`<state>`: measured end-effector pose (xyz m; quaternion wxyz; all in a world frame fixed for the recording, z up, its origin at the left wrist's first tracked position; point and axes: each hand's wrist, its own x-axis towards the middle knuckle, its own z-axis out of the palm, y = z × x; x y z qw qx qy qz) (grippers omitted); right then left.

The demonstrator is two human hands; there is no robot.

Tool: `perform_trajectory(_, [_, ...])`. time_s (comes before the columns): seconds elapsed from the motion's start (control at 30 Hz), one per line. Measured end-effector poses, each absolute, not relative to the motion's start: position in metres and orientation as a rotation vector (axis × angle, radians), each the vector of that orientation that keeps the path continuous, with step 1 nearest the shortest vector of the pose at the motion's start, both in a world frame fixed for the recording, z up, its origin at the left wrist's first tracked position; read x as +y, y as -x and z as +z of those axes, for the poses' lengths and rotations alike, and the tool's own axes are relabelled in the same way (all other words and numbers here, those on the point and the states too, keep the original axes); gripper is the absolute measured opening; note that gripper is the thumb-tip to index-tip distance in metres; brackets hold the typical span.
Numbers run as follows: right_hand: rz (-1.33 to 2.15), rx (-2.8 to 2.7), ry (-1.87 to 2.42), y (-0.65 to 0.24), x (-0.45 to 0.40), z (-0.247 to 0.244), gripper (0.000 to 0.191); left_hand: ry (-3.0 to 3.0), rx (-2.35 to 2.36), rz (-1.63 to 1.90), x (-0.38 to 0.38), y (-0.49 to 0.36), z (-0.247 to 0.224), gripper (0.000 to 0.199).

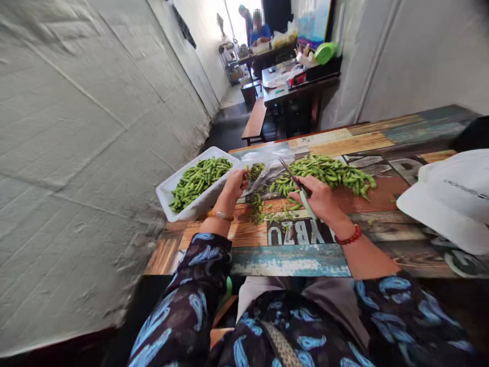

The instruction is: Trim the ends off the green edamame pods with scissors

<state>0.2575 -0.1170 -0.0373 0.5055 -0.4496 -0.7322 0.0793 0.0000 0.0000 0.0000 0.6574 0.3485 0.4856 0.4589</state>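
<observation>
My right hand (319,198) grips a pair of scissors (293,177) with a pale green handle, the dark blades pointing up and left over the pods. My left hand (237,182) is closed in a pinch beside the tray; whatever its fingers hold is hidden. Left of it stands a white tray (165,197) heaped with green edamame pods (202,178). A loose pile of edamame pods (332,172) lies behind my right hand. Between my hands are a clear plastic bag (267,172) with small green bits in it and scattered green trimmings (257,209).
A white cap (453,196) rests at the table's right end. The patterned wooden table (290,260) runs close to the grey wall (76,153) on my left. Beyond it are a bench (255,120), another cluttered table (273,94) and two people (260,33) at the back.
</observation>
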Motion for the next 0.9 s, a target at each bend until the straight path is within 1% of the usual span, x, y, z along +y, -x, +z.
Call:
perform_trajectory(0.1, [0.187,-1.768,1.084,-0.258,-0.116,-0.040,0.040,-0.800,1.055,1.034,-0.011,0.003,0.009,0.001])
perform_trajectory(0.3, [0.198,-1.780,1.084,-0.258,-0.115,-0.041,0.040,-0.909,0.964,1.064,-0.029,0.004,0.014,0.010])
perform_trajectory(0.4, [0.206,-1.787,1.079,-0.257,-0.116,-0.041,0.039,-1.196,1.097,0.984,-0.032,0.000,0.012,0.016])
perform_trajectory(0.5, [0.201,-1.784,1.078,-0.257,-0.117,-0.041,0.039,-1.442,1.216,0.837,-0.034,-0.006,0.009,0.013])
perform_trajectory(0.57, [0.184,-1.781,1.085,-0.258,-0.118,-0.041,0.038,-1.479,1.186,0.845,-0.034,-0.007,0.010,0.016])
perform_trajectory(0.63, [0.168,-1.788,1.094,-0.258,-0.118,-0.041,0.038,-1.583,1.211,0.929,-0.031,-0.004,0.015,0.021])
perform_trajectory(0.73, [0.165,-1.797,1.094,-0.258,-0.118,-0.041,0.037,-1.880,1.454,1.074,-0.019,0.018,0.033,0.025])
perform_trajectory(0.83, [0.167,-1.797,1.089,-0.258,-0.117,-0.040,0.036,-2.168,1.848,1.039,0.001,0.056,0.058,0.024])
perform_trajectory(0.9, [0.168,-1.800,1.091,-0.257,-0.117,-0.040,0.037,-2.235,2.011,0.943,0.012,0.085,0.072,0.020])
